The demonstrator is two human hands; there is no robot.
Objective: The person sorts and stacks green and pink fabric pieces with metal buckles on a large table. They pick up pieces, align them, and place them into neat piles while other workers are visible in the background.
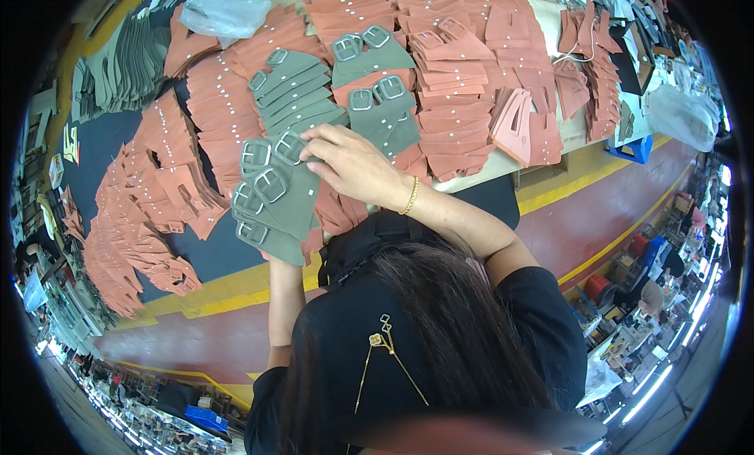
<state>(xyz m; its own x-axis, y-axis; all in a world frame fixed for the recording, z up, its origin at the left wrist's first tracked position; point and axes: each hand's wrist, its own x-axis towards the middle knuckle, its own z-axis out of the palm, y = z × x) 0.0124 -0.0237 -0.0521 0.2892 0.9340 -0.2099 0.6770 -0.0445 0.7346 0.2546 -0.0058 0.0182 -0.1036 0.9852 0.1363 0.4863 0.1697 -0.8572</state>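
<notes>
A fanned bundle of green, leather-like pieces with square metal buckles is held up at the near side of the table. My left forearm comes up beneath it, and my left hand supports the bundle from below; its fingers are hidden. My right hand reaches across from the right, fingers curled at the topmost buckle of the bundle. Just beyond lie more green buckled pieces, some in pairs on the orange stacks. An overlapping row of green pieces sits to their left.
Rows of orange cut pieces cover much of the table, with more spread at left. A grey-green stack stands far left. Clear plastic bags lie at the back. A blue tray is at the right edge.
</notes>
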